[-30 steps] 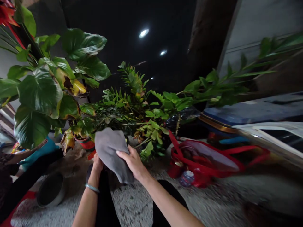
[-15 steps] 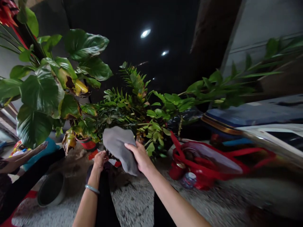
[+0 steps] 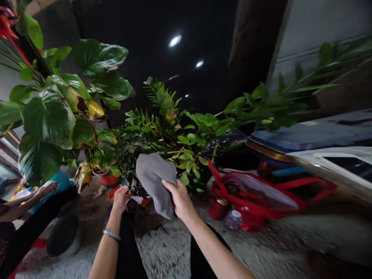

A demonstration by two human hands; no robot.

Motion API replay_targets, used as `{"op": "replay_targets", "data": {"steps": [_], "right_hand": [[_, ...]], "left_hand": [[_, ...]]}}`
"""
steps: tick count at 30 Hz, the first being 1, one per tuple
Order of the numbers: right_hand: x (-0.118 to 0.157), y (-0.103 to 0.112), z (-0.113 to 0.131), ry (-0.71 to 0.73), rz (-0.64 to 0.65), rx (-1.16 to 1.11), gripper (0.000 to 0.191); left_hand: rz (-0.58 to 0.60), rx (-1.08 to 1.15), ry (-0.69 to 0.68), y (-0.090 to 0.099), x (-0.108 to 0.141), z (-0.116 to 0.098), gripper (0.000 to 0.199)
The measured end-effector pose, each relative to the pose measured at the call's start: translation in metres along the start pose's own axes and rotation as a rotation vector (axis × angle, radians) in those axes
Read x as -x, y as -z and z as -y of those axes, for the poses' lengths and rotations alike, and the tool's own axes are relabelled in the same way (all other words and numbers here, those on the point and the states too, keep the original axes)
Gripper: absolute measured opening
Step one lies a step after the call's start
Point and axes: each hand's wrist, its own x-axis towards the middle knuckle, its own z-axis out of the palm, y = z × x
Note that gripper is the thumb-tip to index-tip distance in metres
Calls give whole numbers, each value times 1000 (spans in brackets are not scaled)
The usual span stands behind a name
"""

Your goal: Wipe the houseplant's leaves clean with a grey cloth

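A limp grey cloth (image 3: 155,180) hangs from my right hand (image 3: 181,201), whose thumb lies over its front while the other fingers are behind it. My left hand (image 3: 120,197), with a pale green bangle (image 3: 112,234) on the wrist, is raised over my left knee. Its fingers are pinched together; what they hold, if anything, is too small to tell. The cloth and my left hand are apart. Just beyond both hands stand leafy green plants (image 3: 154,135).
A red bag (image 3: 252,205) stands at the right, with a plastic bottle (image 3: 233,220) beside it. At the left are a grey bucket (image 3: 64,236), a red pot (image 3: 107,178) and another person's arms (image 3: 26,203). Large leaves (image 3: 48,116) hang at the upper left.
My right hand has carried the cloth a little to the right, away from my left hand. The view has shifted slightly.
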Motion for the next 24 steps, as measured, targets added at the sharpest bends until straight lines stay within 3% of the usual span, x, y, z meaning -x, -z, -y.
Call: {"op": "replay_targets", "data": {"steps": [2, 4, 9, 13, 14, 19, 24], "right_hand": [[-16, -16, 3, -60, -71, -76, 32], [-15, -28, -6, -195, -62, -107, 22], [37, -18, -48, -310, 33, -112, 20], [63, -8, -59, -217, 66, -76, 21], [66, -8, -59, -198, 76, -62, 21], [82, -9, -58, -146, 173, -14, 30], [90, -1, -63, 85, 243, 320, 33]], "left_hand": [[-10, 1, -7, 1, 4, -3, 35], [-26, 5, -12, 4, 9, -5, 32], [-77, 108, 48, 20, 47, -1, 26], [186, 235, 179, 7, 103, 19, 44], [206, 246, 178, 0, 116, 25, 47], [28, 223, 49, -32, 154, 37, 42], [-49, 166, 65, -35, 159, 26, 44]]}}
